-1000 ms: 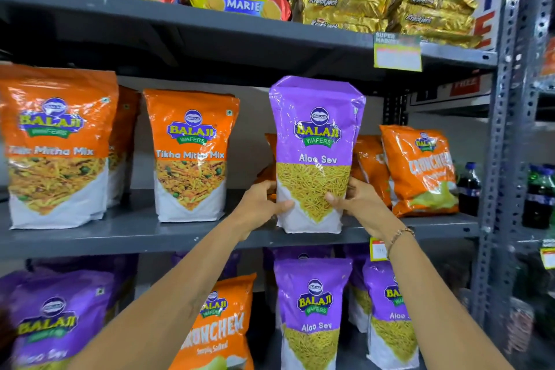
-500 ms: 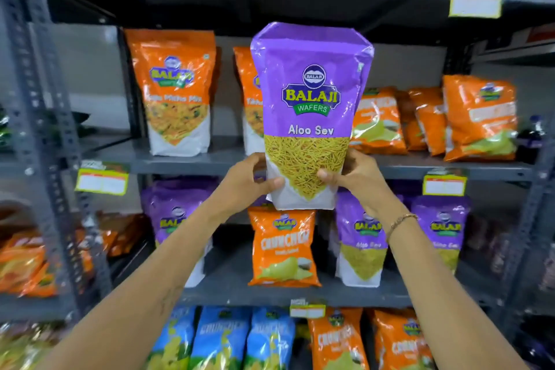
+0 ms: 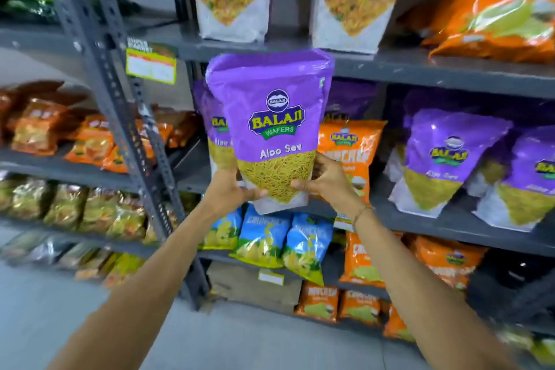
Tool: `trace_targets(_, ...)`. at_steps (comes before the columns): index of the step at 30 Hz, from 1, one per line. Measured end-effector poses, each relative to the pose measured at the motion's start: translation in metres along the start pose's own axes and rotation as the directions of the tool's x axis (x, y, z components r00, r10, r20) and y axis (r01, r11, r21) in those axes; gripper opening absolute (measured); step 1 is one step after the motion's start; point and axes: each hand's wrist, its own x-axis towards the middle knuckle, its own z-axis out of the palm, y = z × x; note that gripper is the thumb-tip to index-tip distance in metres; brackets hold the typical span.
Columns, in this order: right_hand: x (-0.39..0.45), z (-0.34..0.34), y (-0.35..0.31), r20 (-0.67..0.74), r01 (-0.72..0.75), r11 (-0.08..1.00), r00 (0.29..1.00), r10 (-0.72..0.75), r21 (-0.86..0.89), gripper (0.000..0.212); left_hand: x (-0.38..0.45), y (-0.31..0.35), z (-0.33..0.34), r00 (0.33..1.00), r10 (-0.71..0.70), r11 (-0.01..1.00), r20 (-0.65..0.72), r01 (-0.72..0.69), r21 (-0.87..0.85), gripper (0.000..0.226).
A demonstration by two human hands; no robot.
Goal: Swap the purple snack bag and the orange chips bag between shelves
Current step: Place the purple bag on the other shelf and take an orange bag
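I have the glossy purple Aloo Sev snack bag (image 3: 271,129) upright in the air, in front of the grey metal shelf (image 3: 450,73), my left hand (image 3: 231,189) and right hand (image 3: 326,182) each closed around a bottom corner. Behind it, the orange Crunchex chips bag (image 3: 350,147) stands on the purple bags' shelf, near its front edge.

blue snack bags (image 3: 264,239), price tag (image 3: 151,64) (yellow-edged), cardboard box (image 3: 240,285)

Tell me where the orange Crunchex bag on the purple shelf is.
In the head view the orange Crunchex bag stands on the middle shelf, right of centre, just behind the right hand and the held purple bag, with purple Aloo Sev bags on its right.
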Motion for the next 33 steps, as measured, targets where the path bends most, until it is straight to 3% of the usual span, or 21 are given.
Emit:
trace_targets(4, 0.027, 0.0, 0.038, 0.049, -0.031, 0.997, 0.998, 0.034, -0.071, 0.048, 0.003, -0.038, 0.027, 0.977, -0.121, 0.99, -0.177, 0.132, 0.055, 0.045)
trace_targets(10, 0.024, -0.045, 0.077, -0.281, -0.052, 0.984, 0.96, 0.002, -0.171, 0.019, 0.015, -0.06, 0.075, 0.884, -0.226, 0.966, -0.41, 0.256, 0.02, 0.042)
trace_targets(14, 0.015, -0.084, 0.093, -0.507, -0.106, 0.963, 0.861, -0.036, -0.247, 0.005, 0.03, -0.058, 0.099, 0.862, -0.205, 0.975, -0.464, 0.224, -0.016, 0.044)
trace_targets(18, 0.011, -0.109, 0.11, -0.661, -0.166, 0.954, 0.749, -0.042, -0.249, 0.037, 0.048, -0.06, 0.118, 0.858, -0.184, 0.98, -0.479, 0.2, -0.018, 0.058)
trace_targets(20, 0.013, -0.115, 0.117, -0.641, -0.212, 0.95, 0.767, 0.017, -0.228, 0.058, 0.056, -0.063, 0.125, 0.849, -0.19, 0.977, -0.493, 0.215, -0.008, 0.066)
trace_targets(23, 0.019, -0.122, 0.13, -0.512, -0.347, 0.93, 0.824, 0.243, -0.117, 0.086, 0.067, -0.066, 0.13, 0.84, -0.2, 0.975, -0.504, 0.221, -0.019, 0.068)
trace_targets(26, 0.025, -0.127, 0.138, -0.386, -0.413, 0.911, 0.843, 0.375, -0.016, 0.102, 0.077, -0.068, 0.131, 0.86, -0.181, 0.982, -0.476, 0.181, -0.046, 0.064)
trace_targets(28, 0.028, -0.129, 0.141, -0.36, -0.405, 0.913, 0.845, 0.395, 0.049, 0.101, 0.083, -0.067, 0.129, 0.876, -0.152, 0.988, -0.457, 0.14, -0.062, 0.064)
trace_targets(33, 0.035, -0.129, 0.143, -0.317, -0.347, 0.929, 0.874, 0.369, 0.127, 0.075, 0.087, -0.072, 0.133, 0.91, -0.159, 0.985, -0.382, 0.119, -0.128, 0.072)
